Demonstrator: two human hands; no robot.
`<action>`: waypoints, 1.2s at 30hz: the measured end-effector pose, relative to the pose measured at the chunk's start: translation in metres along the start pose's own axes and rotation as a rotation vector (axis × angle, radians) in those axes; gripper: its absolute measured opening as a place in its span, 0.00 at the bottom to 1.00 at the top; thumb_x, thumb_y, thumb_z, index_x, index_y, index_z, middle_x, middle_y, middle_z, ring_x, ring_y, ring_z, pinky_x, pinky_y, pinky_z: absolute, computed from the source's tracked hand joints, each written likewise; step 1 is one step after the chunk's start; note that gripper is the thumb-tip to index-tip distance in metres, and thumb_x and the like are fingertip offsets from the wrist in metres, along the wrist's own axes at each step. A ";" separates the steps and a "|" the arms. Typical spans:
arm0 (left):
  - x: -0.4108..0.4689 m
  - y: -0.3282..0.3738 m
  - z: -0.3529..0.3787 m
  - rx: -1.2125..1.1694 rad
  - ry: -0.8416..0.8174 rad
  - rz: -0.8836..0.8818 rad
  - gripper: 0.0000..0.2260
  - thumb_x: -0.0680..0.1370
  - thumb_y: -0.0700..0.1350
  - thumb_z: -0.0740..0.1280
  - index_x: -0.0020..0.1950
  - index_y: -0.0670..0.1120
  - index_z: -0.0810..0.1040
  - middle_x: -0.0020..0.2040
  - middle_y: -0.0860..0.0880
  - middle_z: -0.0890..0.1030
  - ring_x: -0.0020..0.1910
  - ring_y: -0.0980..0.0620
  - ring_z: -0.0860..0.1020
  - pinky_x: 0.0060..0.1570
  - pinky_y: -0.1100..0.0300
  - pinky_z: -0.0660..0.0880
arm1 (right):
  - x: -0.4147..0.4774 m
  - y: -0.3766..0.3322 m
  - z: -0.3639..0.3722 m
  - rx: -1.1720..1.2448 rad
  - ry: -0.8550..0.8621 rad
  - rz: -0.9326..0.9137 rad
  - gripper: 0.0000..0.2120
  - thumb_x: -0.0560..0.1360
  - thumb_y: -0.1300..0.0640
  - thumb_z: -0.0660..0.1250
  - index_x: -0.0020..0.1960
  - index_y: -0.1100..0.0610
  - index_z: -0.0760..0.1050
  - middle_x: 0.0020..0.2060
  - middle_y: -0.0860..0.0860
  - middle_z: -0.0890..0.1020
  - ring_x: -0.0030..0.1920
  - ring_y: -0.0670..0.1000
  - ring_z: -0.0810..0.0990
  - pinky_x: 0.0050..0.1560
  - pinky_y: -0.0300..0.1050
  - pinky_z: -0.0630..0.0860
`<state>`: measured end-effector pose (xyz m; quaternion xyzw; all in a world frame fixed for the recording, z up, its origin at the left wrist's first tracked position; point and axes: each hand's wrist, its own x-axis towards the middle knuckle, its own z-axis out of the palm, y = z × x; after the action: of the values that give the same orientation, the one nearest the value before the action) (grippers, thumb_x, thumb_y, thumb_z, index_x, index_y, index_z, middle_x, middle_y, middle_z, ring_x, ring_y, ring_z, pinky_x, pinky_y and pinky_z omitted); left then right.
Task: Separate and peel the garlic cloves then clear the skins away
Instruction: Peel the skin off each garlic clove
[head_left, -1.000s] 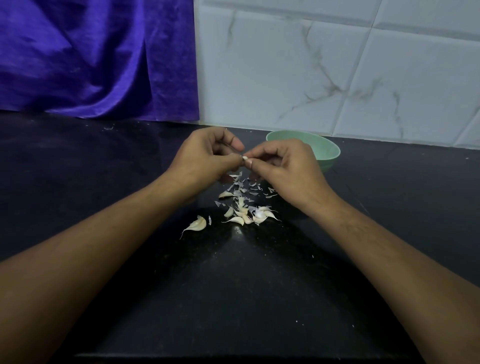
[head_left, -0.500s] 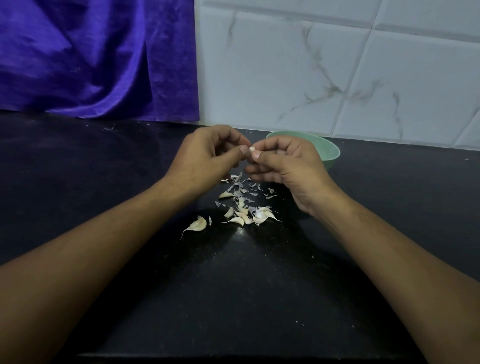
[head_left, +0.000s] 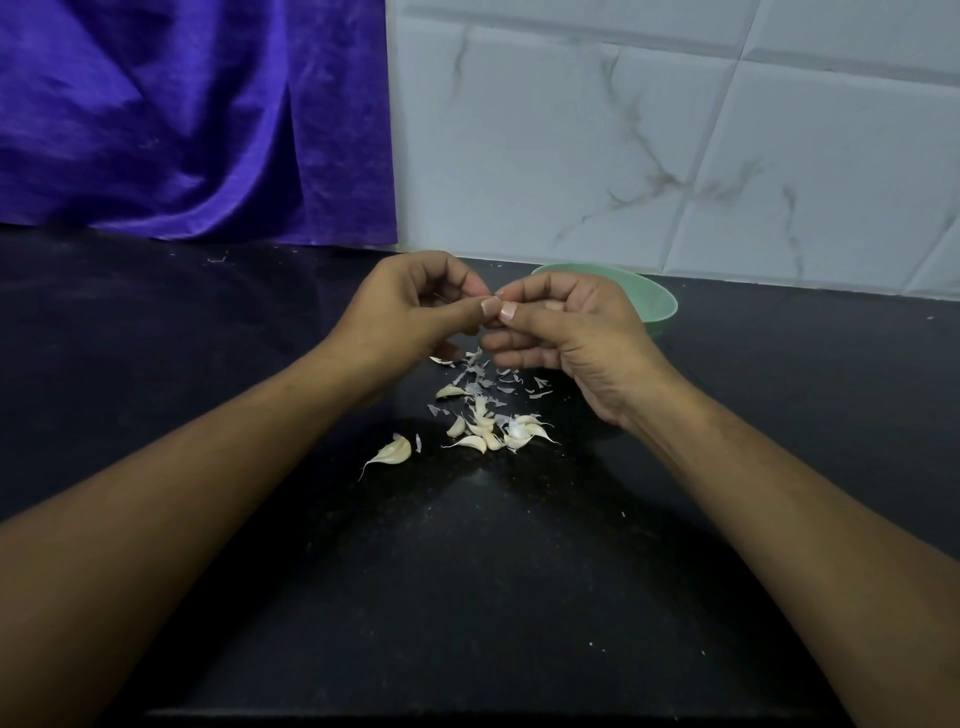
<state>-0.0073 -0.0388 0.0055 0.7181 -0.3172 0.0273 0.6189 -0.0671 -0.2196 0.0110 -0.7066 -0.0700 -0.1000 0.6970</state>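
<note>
Fingers (head_left: 449, 274) of my left hand (head_left: 410, 312) curl in, thumb tip pressed against the thumb of my right hand (head_left: 571, 332), both pinching something too small to see, I judge a clove. Straight below, the pile of cloves and skins (head_left: 488, 426) lies on the tabletop (head_left: 467, 571); the bowl (head_left: 662, 309) sits just behind my right hand.

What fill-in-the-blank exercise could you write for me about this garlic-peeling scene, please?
1. The bowl behind the right hand is ____ in colour.
2. The loose garlic cloves lie heaped on a ____ countertop.
3. One lone clove lies apart, to the ____ of that heap.

Missing words: green; black; left.
</note>
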 end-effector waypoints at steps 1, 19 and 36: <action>0.000 0.000 0.000 -0.027 -0.019 -0.019 0.04 0.78 0.39 0.75 0.49 0.41 0.82 0.42 0.43 0.83 0.39 0.53 0.82 0.35 0.61 0.81 | 0.000 0.000 0.000 0.005 -0.003 0.000 0.06 0.78 0.67 0.71 0.55 0.67 0.79 0.48 0.64 0.87 0.42 0.55 0.88 0.45 0.49 0.86; -0.001 0.007 -0.011 -0.149 -0.341 -0.125 0.06 0.79 0.43 0.70 0.51 0.42 0.78 0.45 0.45 0.80 0.44 0.53 0.82 0.40 0.60 0.82 | -0.002 -0.010 -0.008 0.184 -0.189 0.193 0.08 0.71 0.69 0.71 0.49 0.63 0.77 0.40 0.58 0.86 0.41 0.53 0.88 0.42 0.46 0.86; -0.002 0.007 -0.004 -0.112 -0.143 -0.065 0.08 0.78 0.42 0.73 0.53 0.39 0.81 0.46 0.44 0.87 0.47 0.50 0.85 0.40 0.56 0.84 | 0.000 -0.002 -0.002 -0.046 -0.035 -0.120 0.09 0.73 0.73 0.73 0.51 0.67 0.78 0.40 0.61 0.86 0.41 0.56 0.88 0.46 0.51 0.86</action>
<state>-0.0111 -0.0346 0.0117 0.6922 -0.3382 -0.0620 0.6345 -0.0675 -0.2219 0.0129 -0.7188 -0.1219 -0.1307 0.6719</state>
